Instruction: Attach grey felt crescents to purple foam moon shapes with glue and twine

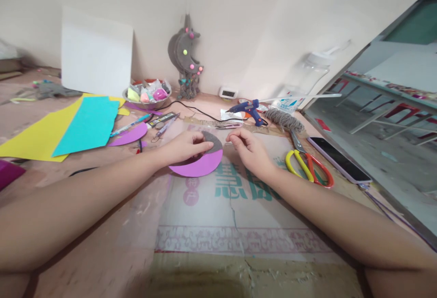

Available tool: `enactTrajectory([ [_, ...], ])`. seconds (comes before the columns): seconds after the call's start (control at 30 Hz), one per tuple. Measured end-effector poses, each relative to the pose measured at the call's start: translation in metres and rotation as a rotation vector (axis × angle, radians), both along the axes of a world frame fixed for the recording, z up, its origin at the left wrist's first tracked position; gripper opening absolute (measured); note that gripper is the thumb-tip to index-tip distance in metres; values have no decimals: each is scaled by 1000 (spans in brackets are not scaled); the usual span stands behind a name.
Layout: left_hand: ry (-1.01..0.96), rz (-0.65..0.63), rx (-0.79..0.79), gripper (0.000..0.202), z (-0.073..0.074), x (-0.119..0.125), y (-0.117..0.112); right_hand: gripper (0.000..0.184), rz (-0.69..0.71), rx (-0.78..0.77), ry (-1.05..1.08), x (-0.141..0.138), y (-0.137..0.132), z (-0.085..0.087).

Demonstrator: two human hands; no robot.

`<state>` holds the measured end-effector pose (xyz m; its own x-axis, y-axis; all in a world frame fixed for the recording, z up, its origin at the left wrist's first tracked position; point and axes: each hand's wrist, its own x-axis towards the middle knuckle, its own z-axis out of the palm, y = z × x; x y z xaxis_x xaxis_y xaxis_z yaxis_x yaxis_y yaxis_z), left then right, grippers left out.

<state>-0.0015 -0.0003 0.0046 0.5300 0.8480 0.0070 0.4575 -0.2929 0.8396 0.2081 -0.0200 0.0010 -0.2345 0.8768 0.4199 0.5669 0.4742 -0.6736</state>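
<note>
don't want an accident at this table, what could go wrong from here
1. The blue glue gun lies just beyond the right hand; if hot, which can't be seen, it might burn a knuckle.
2. The phone lies close to the edge of the table, so a nudge could tip it off.
3. The gray piece at the left hand may slip on the purple piece if it isn't fixed down.

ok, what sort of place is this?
Probably a craft work table, though whether at home or in a workshop is unclear: blue pistol-shaped glue gun, metal scissors with yellow and red handles, flat bright cyan sheet.
</note>
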Motion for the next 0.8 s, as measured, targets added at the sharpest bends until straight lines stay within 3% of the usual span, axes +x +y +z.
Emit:
enactTrajectory([
  [0.23,-19,-8,2,33,-2,0,3,23,139,-173,128,-1,0,-7],
  [0.4,-52,-1,-16,35,-2,0,3,25,207,-177,47,-1,-1,-8],
  [0.6,-51,-10,-20,35,-2,-1,3,20,76,-123,-57,-2,3,-8],
  [0.8,-37,-6,-8,36,-2,-1,3,15,110,-46,-99,-1,5,-5],
])
